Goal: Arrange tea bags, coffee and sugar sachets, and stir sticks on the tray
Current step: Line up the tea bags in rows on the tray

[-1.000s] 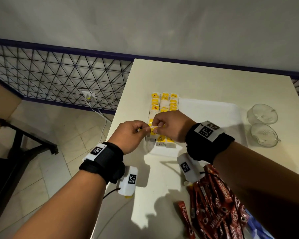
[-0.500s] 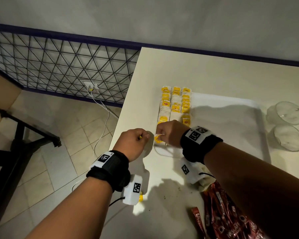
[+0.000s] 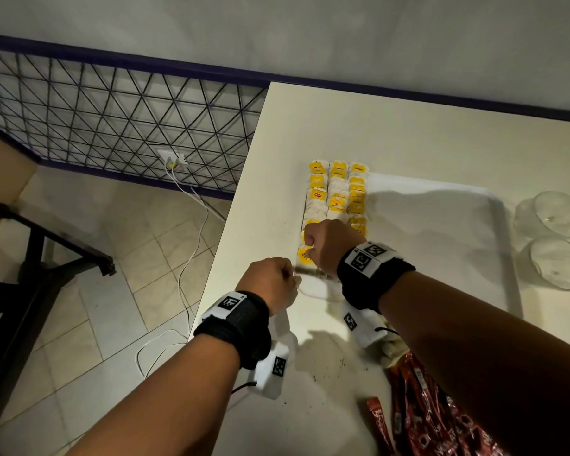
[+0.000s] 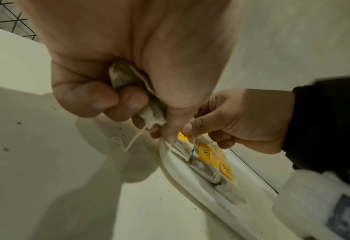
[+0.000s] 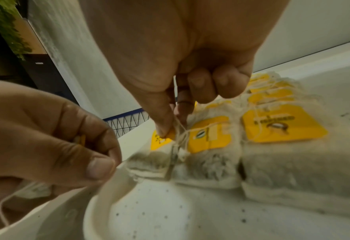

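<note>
A wire mesh fence (image 3: 112, 120) and a tiled floor (image 3: 89, 258) are seen at far left, with a white cable (image 3: 191, 225) trailing across the tiles. At the table's (image 3: 408, 133) left edge the left hand (image 3: 270, 281) is curled tight around spare tea bags (image 4: 126, 76) — one string (image 4: 135, 138) dangles from the fist, just off the tray's near-left corner. Just beside it, the right hand (image 3: 329, 245) is closed in a pinch: thumb and forefinger are pressed on the string and yellow tag (image 5: 161, 139) of a tea bag (image 5: 149, 162) lying at the near end of the leftmost row, inside the tray's rim. Three rows of tea bags (image 3: 338, 195) with yellow tags are laid along the left side of the white tray (image 3: 441, 245); the remainder of the tray is bare. Red coffee sachets (image 3: 425, 413) are heaped on the table near the right forearm. Two clear cups (image 3: 553, 238) lie on the table at far right, beside the tray.
</note>
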